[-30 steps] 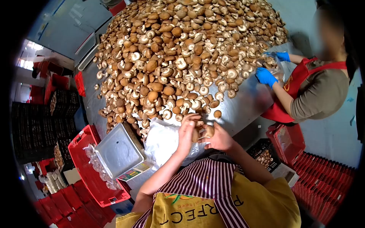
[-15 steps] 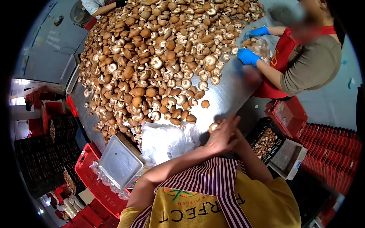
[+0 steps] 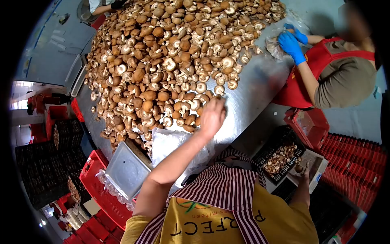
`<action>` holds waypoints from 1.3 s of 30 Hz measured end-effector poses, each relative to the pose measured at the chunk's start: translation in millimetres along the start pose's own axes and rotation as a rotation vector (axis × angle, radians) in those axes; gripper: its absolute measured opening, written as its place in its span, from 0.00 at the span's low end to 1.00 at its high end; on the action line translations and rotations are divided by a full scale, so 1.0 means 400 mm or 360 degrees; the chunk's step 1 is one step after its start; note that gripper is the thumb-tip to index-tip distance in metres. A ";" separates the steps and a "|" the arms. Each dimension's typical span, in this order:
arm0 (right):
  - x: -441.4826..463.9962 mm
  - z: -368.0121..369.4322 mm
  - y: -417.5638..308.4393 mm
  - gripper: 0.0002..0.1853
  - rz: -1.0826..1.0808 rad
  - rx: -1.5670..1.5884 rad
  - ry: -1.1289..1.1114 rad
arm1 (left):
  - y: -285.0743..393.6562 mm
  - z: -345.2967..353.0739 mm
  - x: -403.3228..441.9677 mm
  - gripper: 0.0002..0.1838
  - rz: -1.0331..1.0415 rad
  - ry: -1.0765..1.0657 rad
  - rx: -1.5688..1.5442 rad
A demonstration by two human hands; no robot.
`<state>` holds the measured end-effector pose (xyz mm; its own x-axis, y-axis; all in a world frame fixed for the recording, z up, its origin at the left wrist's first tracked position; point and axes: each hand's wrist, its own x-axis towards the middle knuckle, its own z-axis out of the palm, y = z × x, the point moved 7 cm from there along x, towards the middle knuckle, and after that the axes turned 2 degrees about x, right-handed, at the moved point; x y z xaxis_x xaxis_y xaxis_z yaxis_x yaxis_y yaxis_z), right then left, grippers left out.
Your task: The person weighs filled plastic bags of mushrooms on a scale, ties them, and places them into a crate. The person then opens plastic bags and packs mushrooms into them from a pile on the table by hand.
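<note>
Across the metal table, my left hand (image 3: 213, 117) reaches to the near edge of a big heap of shiitake mushrooms (image 3: 162, 73). Its fingers are curled down and together at the nearest mushrooms, hiding whatever is in them. My right hand (image 3: 304, 174) is low on the right, over a whitish crate (image 3: 317, 166), with its fingers around a brown shiitake mushroom (image 3: 299, 168). Beside that crate is a black crate (image 3: 295, 163) containing cut mushroom pieces (image 3: 279, 159). Clear plastic bags (image 3: 170, 148) lie under my left forearm.
A grey tray (image 3: 126, 168) and a red basket (image 3: 91, 179) stand at the left. Across the table's right side, a co-worker's blue-gloved hands (image 3: 290, 44) hold a bag of mushrooms (image 3: 274, 49). Stacked red crates (image 3: 353, 162) rise at far right. Another person's arm shows top left.
My hands have parted: the left moved up-left to the heap's edge, the right moved down-right to the crates with a mushroom. The co-worker's hands shifted up and right with the bag.
</note>
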<state>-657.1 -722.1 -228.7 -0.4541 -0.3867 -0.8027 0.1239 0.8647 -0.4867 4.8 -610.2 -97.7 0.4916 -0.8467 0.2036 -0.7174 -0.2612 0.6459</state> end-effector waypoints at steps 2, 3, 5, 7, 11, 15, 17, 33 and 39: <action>0.118 -0.037 -0.047 0.39 -0.0228 -0.0314 0.0095 | -0.060 -0.012 0.037 0.19 -0.0073 -0.0007 0.0371; 0.204 -0.017 -0.043 0.34 -0.0338 -0.0011 -0.0301 | -0.090 0.002 0.047 0.17 -0.0045 0.0005 0.0452; 0.097 0.182 -0.069 0.24 -0.0508 -0.0299 -0.0098 | -0.139 0.049 0.055 0.13 -0.0084 -0.0131 0.0563; -0.046 0.434 -0.069 0.16 -0.0793 -0.0484 -0.0370 | -0.164 0.078 0.062 0.12 -0.0052 -0.0126 0.0748; -0.502 0.874 -0.001 0.17 -0.2026 -0.1143 -0.0925 | -0.135 0.006 0.054 0.10 -0.0439 -0.0055 0.0199; -0.752 1.115 0.132 0.16 -0.2296 -0.1174 -0.1394 | -0.269 0.066 -0.023 0.06 -0.1111 0.0037 -0.1512; -0.868 1.160 0.176 0.20 -0.2508 -0.1546 -0.1331 | -0.240 0.023 -0.055 0.07 -0.1408 -0.0025 -0.1778; -0.699 1.049 0.218 0.20 0.0175 -0.0453 -0.2428 | 0.058 0.150 -0.159 0.23 -0.0262 -0.0494 -0.0702; -0.345 0.708 0.017 0.32 -0.0220 -0.1466 -0.1517 | 0.031 0.005 -0.119 0.21 -0.0217 -0.0317 -0.0754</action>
<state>-343.6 -753.6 -219.1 0.4230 -0.2331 -0.8756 -0.6821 0.5541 -0.4771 -28.6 -574.2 -100.9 0.4282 -0.9035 -0.0194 -0.3292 -0.1759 0.9277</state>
